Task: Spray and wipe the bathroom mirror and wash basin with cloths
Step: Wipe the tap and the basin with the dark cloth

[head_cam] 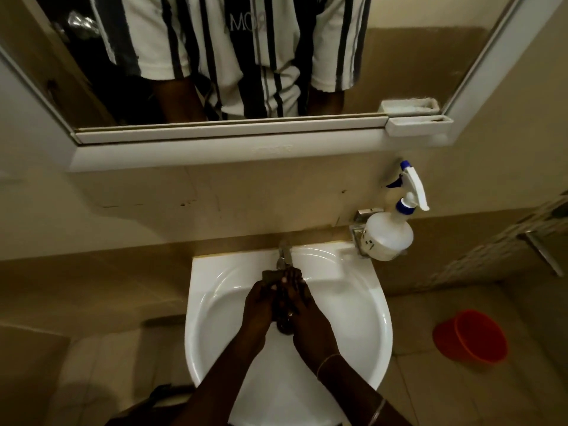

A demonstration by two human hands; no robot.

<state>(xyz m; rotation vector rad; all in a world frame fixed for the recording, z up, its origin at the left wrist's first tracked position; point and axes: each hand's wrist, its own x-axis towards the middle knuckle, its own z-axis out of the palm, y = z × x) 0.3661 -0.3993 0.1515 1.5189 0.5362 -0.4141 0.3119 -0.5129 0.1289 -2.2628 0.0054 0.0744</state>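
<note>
A white wash basin (353, 327) fills the lower middle, with a metal tap (284, 255) at its back rim. Both hands are together in the bowl just under the tap. My left hand (259, 305) and my right hand (302, 305) hold a dark wet cloth (270, 276) between them, its corner sticking out toward the tap. The drain (284, 329) shows below the hands. The mirror (399, 66) in a white frame hangs above and reflects a striped shirt. A white spray bottle (388, 235) with a blue nozzle sits in a metal holder right of the basin.
An orange bucket (470, 338) stands on the tiled floor to the right. A small white tray (418, 124) sits at the mirror's lower right corner. A white ledge (227, 152) juts out under the mirror. Beige tiled wall runs behind the basin.
</note>
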